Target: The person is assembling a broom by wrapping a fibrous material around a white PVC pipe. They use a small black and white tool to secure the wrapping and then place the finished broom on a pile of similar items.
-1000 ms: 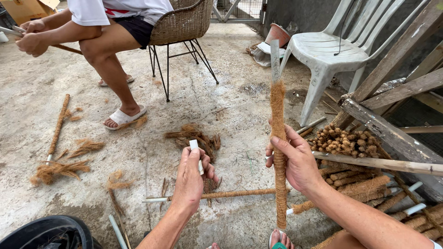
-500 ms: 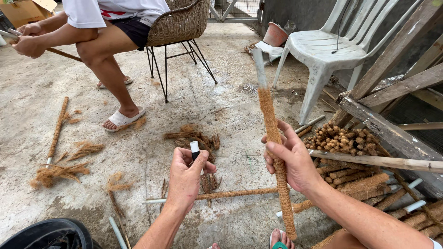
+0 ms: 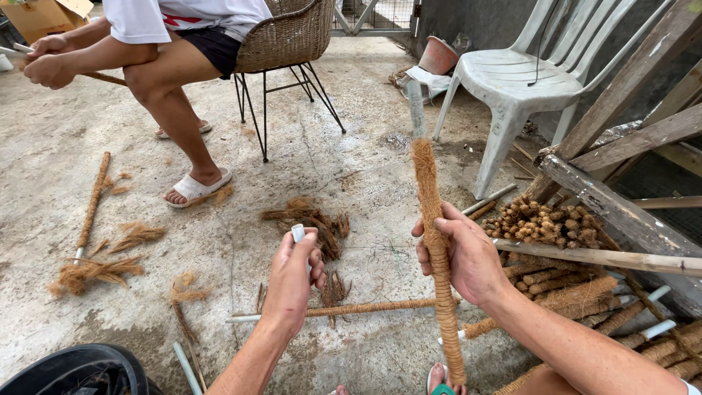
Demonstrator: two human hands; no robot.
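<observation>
Your right hand (image 3: 468,256) is clamping its fingers around the coir-wrapped pole (image 3: 437,256), standing upright near centre. Your left hand (image 3: 292,281), just left, is pinching a small white tube (image 3: 297,232).

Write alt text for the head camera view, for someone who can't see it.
A person's right hand holds a fibre-wrapped pole upright over a concrete floor, while the left hand grips a small white object. Loose fibre and more wrapped poles lie around; another person sits in a wicker chair beside a white plastic chair.
</observation>
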